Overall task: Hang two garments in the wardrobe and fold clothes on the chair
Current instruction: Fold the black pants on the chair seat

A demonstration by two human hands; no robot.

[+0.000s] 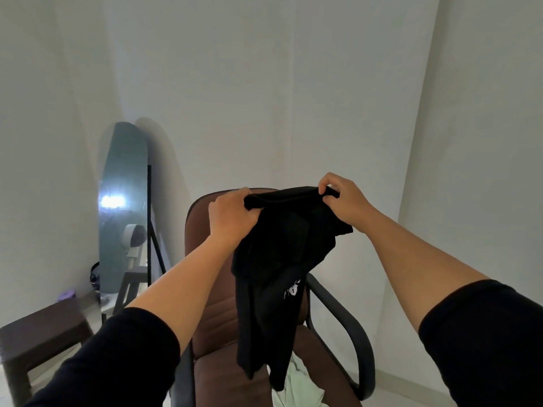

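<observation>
The left hand [232,214] is clenched round one end of the top edge of a black garment [276,277], fingers curled into the bunched cloth. The right hand [342,201] pinches the other end of that same edge between thumb and fingertips, a little farther away and to the right. Between the two hands the edge is pulled fairly taut, and the rest of the garment hangs down in a crumpled column, with a small white print showing on its right side.

The garment is held up in the air over the brown chair [217,324], its lower end dangling just above the seat. On the seat, at the near right, lies a pale green piece of clothing [302,383], partly hidden behind the hanging black cloth.

To the left, a tall mirror [125,207] leans in the far corner, and a dark stool [41,339] stands nearer on the left. No wardrobe or hanger is in view.

This looks like the opening of handling one garment: it is lifted and spread to find its shape. The next move calls for straightening it out, since it hangs twisted, before folding it on the chair or taking it to be hung; which of the two cannot be told.
</observation>
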